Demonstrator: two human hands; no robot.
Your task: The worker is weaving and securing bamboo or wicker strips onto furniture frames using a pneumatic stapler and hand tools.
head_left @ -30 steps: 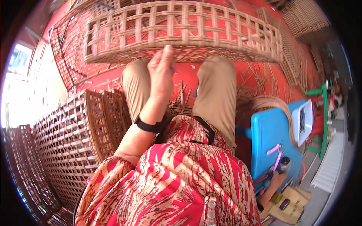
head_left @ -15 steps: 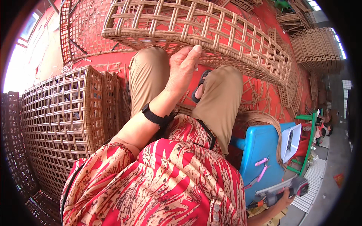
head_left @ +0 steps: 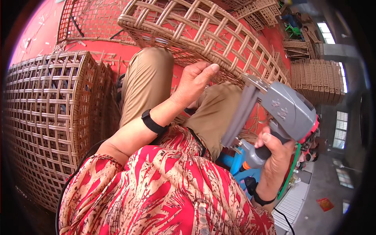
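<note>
A woven brown wicker basket (head_left: 188,42) lies tilted across my knees, its corded rim facing me. Against the near side of that rim, my left hand (head_left: 196,82) is closed in a pinch, thumb pressed over the fingers; the fingertips are partly hidden under the edge. My right hand (head_left: 276,152) is wrapped around the handle of a grey cordless nail gun (head_left: 288,109). The tool's nose points up and left, close to the basket's lower edge on the right of my left hand.
Stacked woven baskets (head_left: 41,117) stand close on my left. Another woven piece (head_left: 98,21) lies on the red floor ahead, among cane scraps. A blue stool (head_left: 239,158) shows partly behind the nail gun. More woven pieces (head_left: 317,80) are stacked at far right.
My right hand has brought the nail gun from beside the blue stool up and left to the basket. My left hand stays at the rim, and the view has shifted slightly.
</note>
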